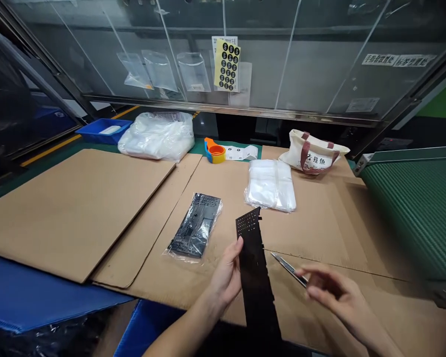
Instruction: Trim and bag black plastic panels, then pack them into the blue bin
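In the head view, my left hand grips the left edge of a long, thin black plastic panel, which stands tilted. Small slots pierce the panel's upper end, and tabs run along its right edge. Just right of it, my right hand has its thumb and fingertips closed at the near end of a slim metal utility knife. The knife's tip points up and left, toward the panel. On the cardboard to the left lies another black plastic part inside a clear bag.
A stack of clear bags and a canvas bag lie toward the back right. An orange tape dispenser, a bulky plastic bundle and a blue tray line the back. Large cardboard covers the left; a green conveyor belt stands right.
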The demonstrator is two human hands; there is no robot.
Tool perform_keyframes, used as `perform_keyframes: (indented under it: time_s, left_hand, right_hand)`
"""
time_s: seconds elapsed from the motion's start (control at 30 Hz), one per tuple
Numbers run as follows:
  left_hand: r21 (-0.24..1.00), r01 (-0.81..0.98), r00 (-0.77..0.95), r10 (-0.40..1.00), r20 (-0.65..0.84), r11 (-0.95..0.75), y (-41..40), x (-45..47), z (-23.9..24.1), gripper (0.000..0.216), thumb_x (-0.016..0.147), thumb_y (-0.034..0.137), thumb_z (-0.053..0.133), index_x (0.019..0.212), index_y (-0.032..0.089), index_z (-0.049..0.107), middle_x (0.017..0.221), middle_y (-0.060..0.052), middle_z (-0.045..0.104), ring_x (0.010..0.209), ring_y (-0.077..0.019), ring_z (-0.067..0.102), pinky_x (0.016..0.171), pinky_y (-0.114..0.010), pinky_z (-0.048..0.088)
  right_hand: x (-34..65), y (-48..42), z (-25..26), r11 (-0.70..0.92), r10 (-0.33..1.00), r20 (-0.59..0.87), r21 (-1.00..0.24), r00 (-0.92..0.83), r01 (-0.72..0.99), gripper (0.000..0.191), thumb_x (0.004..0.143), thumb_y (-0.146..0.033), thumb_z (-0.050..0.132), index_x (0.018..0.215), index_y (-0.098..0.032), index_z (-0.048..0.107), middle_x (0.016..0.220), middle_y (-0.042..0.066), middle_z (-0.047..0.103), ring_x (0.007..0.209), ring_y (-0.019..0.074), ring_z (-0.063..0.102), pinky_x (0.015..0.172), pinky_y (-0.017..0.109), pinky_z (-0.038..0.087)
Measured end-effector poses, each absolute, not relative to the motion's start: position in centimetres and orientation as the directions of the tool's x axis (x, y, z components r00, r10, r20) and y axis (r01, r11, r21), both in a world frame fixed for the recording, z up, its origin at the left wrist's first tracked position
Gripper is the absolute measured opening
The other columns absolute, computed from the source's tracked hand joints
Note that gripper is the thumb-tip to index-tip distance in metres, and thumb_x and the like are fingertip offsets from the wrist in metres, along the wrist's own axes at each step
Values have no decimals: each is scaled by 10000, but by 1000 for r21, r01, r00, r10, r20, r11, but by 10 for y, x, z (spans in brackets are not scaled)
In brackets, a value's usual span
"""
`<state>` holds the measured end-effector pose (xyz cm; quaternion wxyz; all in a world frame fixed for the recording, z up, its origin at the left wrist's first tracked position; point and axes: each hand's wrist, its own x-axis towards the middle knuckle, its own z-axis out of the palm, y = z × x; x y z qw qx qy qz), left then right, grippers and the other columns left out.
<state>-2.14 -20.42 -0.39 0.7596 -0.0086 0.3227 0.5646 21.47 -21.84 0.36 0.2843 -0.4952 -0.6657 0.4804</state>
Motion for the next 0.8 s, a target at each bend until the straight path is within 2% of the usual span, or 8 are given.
perform_keyframes:
  time_s: [0.07, 0.13, 0.27, 0.4, 0.5, 0.57, 0.67, 0.8]
  left_hand:
    - [270, -872, 241, 838, -489, 408, -209, -23, -6, 231, 707, 214, 808, 814, 125, 623, 603, 36, 600, 503, -78, 553, 473, -174, 438]
    - [214, -859, 340, 832, -438, 464, -213, -24, -9, 313, 663, 238, 840, 829, 138, 595, 554, 78, 512, 427, -47, 464, 389, -146, 323]
    - [209, -811, 440, 805, -397, 546, -220, -22, -14, 407, 627, 310, 859, 831, 169, 536, 576, 92, 470, 400, -35, 410, 370, -146, 213]
    - [235, -789, 447, 793, -413, 567, -226, -18, -16, 403, 666, 336, 826, 820, 178, 489, 583, 90, 449, 402, -34, 383, 380, -165, 167]
    - [235, -775, 455, 776, -436, 586, -230, -17, -16, 394, 672, 315, 818, 817, 174, 480, 585, 87, 457, 405, -34, 386, 377, -168, 160]
    - [226, -772, 451, 763, -463, 593, -232, -16, -15, 422, 632, 303, 843, 806, 173, 482, 580, 85, 475, 400, -36, 397, 366, -164, 165]
    - [230, -774, 434, 758, -487, 590, -234, -16, -12, 441, 600, 291, 863, 792, 172, 483, 570, 86, 492, 391, -37, 406, 354, -159, 181]
    - [265, -778, 409, 780, -474, 569, -236, -17, -3, 433, 614, 279, 854, 781, 169, 470, 574, 97, 488, 379, -26, 396, 350, -157, 199]
  right_hand:
    - [220, -209, -25, 26, 973, -109, -822, -202, 569, 321, 817, -447, 620, 1050, -229, 661, 992, 91, 724, 837, 243, 685, 765, 396, 551]
    - [222, -203, -54, -8, 980, -151, -678, -129, 735, 305, 749, -393, 646, 997, -216, 636, 1015, 107, 715, 902, 283, 676, 761, 413, 533]
    - [221, -200, -81, -27, 944, -297, -506, -145, 862, 139, 785, -363, 552, 829, -231, 559, 748, 43, 672, 697, 252, 640, 587, 345, 451]
    - [218, -196, -54, -37, 905, -299, -763, -302, 645, 284, 864, -483, 481, 769, -219, 533, 662, 10, 588, 627, 191, 593, 588, 310, 461]
    - [212, -195, -14, -88, 922, -253, -873, -292, 479, 407, 914, -558, 430, 983, -190, 592, 650, -3, 572, 576, 162, 578, 535, 277, 475]
    - [206, -196, 17, 22, 960, -125, -860, -252, 511, 406, 937, -513, 445, 1133, -198, 610, 800, 42, 664, 745, 186, 649, 661, 292, 530]
    - [195, -197, 57, 275, 922, 47, -780, -385, 563, 327, 964, -419, 453, 1164, -253, 652, 1021, 56, 719, 996, 206, 670, 833, 292, 538]
    - [182, -196, 87, 545, 803, 185, -610, -566, 575, 326, 991, -326, 422, 1250, -274, 613, 1043, 32, 733, 931, 164, 701, 743, 225, 547]
